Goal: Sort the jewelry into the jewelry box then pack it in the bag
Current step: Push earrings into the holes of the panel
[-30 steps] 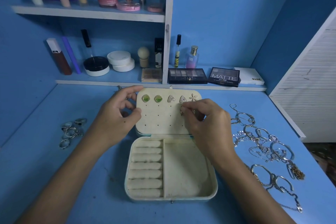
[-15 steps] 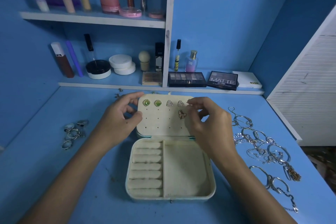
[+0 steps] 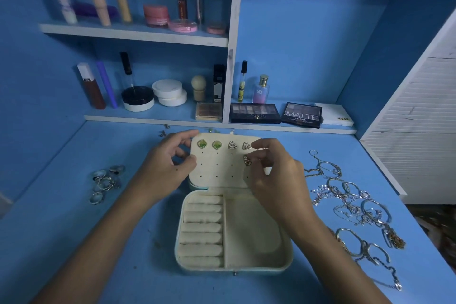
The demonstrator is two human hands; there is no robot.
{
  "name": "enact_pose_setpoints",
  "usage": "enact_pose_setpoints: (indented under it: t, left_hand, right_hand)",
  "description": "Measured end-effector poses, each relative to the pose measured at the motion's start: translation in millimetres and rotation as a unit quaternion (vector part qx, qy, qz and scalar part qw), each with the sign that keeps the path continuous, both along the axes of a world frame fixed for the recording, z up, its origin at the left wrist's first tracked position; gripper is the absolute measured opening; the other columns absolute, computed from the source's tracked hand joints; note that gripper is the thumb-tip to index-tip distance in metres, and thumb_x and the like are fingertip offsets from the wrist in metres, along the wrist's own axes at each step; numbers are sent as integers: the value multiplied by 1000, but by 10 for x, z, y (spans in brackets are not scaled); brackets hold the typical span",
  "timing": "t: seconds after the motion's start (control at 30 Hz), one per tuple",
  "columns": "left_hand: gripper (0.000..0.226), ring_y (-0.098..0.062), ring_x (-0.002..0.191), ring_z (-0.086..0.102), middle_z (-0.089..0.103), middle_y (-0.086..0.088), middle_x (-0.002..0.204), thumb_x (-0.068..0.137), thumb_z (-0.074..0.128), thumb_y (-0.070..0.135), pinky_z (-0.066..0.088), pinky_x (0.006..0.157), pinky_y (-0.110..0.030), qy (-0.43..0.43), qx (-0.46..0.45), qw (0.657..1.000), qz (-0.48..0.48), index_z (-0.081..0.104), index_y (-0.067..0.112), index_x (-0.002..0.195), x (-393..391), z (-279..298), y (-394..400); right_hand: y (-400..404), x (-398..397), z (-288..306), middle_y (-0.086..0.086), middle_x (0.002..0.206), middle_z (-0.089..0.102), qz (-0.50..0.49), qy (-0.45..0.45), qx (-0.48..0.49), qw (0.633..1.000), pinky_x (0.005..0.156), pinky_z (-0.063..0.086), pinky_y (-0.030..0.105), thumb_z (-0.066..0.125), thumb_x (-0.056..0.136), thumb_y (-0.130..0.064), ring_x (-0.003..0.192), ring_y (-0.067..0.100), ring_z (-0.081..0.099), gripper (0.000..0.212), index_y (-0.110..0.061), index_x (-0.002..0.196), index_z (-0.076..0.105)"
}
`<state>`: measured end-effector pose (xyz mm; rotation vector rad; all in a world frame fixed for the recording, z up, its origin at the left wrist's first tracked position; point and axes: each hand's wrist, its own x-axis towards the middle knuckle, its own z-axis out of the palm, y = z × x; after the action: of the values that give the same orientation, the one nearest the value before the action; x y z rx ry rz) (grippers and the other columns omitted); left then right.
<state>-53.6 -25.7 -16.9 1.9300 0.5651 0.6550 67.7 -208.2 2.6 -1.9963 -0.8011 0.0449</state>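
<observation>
A blue desk (image 3: pixel 74 242) holds an open jewelry box (image 3: pixel 234 270); the left hand (image 3: pixel 170 168) grips the edge of its lid panel (image 3: pixel 222 168); the right hand (image 3: pixel 274 175) pinches an earring (image 3: pixel 247 160) at the second row; best to brace the panel and press the post straight into its hole; rings (image 3: pixel 106 180) and chains (image 3: pixel 350 202) wait alongside.

"MATTE" on black palette (image 3: pixel 302 114), "NUDES" on neighbouring palette (image 3: pixel 254 112)

Right end of the earring panel (image 3: pixel 222 168) behind the right hand (image 3: pixel 276 180); fifth stud hidden
</observation>
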Motion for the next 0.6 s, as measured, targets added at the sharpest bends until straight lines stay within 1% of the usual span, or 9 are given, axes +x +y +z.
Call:
enact_pose_setpoints:
  t: [0.1, 0.23, 0.33, 0.43, 0.53, 0.6]
  left_hand:
    - [50, -4, 81, 61, 63, 10, 107, 90, 62, 3, 47, 70, -12, 1, -4, 1000, 1, 58, 34, 130, -4, -2, 1]
    - [50, -5, 81, 61, 62, 9, 107, 90, 62, 2, 47, 72, -12, -7, -1, 1000, 0, 58, 33, 129, -7, 15, -11]
    - [51, -5, 81, 62, 63, 11, 104, 90, 62, 1, 48, 73, -12, -15, -3, 1000, -1, 59, 35, 127, -17, 31, -14]
    - [52, -6, 82, 62, 62, 16, 101, 90, 63, 1, 48, 73, -14, -19, 1, 1000, -6, 58, 39, 126, -24, 42, -16]
    - [52, -6, 80, 60, 61, 18, 98, 89, 63, -2, 46, 70, -12, -25, 14, 1000, -7, 58, 36, 125, -32, 79, -40]
    - [52, -6, 78, 60, 59, 21, 96, 88, 63, -4, 46, 68, -13, -28, 32, 999, -9, 58, 33, 124, -43, 130, -63]
  right_hand:
    - [18, -27, -1, -15, 92, 74, -6, -2, -22, 1000, 69, 51, 25, 55, 94, -13, 80, 5, 64, 22, -26, 112, 61]
    - [37, -60, 30, -13, 95, 74, -9, -4, -39, 999, 72, 51, 30, 53, 95, -14, 86, 10, 65, 24, -28, 114, 59]
    - [36, -97, 67, -12, 96, 74, -18, 0, -43, 999, 73, 53, 35, 51, 96, -15, 87, 15, 65, 25, -27, 116, 59]
    - [34, -158, 85, -10, 97, 75, -29, -13, -35, 999, 77, 51, 36, 50, 97, -14, 89, 19, 66, 25, -24, 118, 59]
    - [38, -222, 101, -7, 101, 75, -32, -19, -37, 999, 76, 47, 36, 49, 97, -13, 88, 25, 65, 28, -22, 122, 58]
    - [34, -253, 126, -5, 98, 75, -30, -17, -35, 999, 72, 38, 35, 47, 97, -12, 81, 26, 61, 29, -21, 124, 56]
